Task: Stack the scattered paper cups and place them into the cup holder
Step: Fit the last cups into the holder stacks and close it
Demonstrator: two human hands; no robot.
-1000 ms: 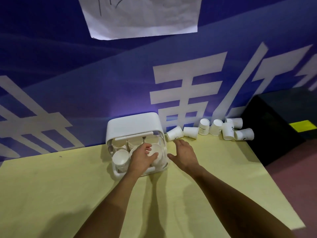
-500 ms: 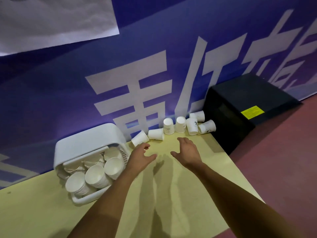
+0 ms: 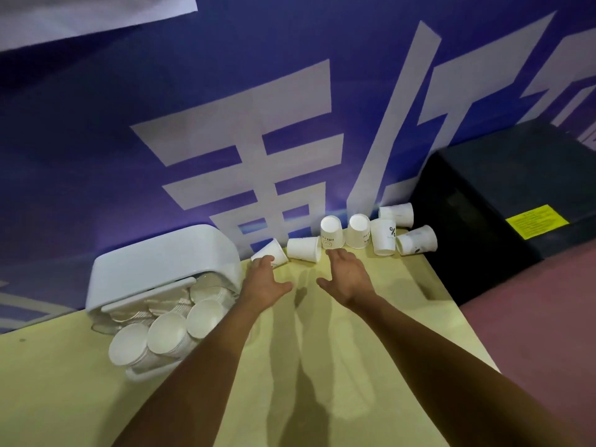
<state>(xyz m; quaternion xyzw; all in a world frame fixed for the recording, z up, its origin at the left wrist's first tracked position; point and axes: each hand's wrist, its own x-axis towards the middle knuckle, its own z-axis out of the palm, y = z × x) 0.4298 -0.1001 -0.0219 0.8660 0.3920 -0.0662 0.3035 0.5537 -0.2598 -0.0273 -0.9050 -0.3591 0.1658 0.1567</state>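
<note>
Within the last second the left hand (image 3: 264, 279) had left the cup holder (image 3: 161, 262), where it had been settling a cup, and both hands had travelled right along the yellow table (image 3: 322, 366) toward the loose cups at the wall. The view had swung the same way, so the holder now sat at the left. Judged meaning: one deposit finished, next gathering round begun.

Holder contents: three stacks of white paper cups (image 3: 167, 333) lay mouth-forward at its front, more rims behind them under the white lid; exact count not readable.

Seven cups remained scattered in a row against the blue banner (image 3: 225, 91). From left: a tipped cup (image 3: 272, 253), a second cup on its side (image 3: 303, 249), two inverted cups (image 3: 332, 232) and (image 3: 358, 230), a printed cup (image 3: 383, 237) also standing mouth-down, and two more on their sides, (image 3: 396, 215) and (image 3: 416, 240), just beside the black box (image 3: 500, 204).

Left hand: fingers spread, thumb out, holding nothing; fingertips overlapped the tipped cup, probably touching it, though contact could not be confirmed from this angle.

Right hand (image 3: 348, 275): fingers loosely spread, palm turned inward, empty; fingertips just short of the nearer inverted cup, and near the side-lying one.

Neither hand had closed on anything yet.
</note>
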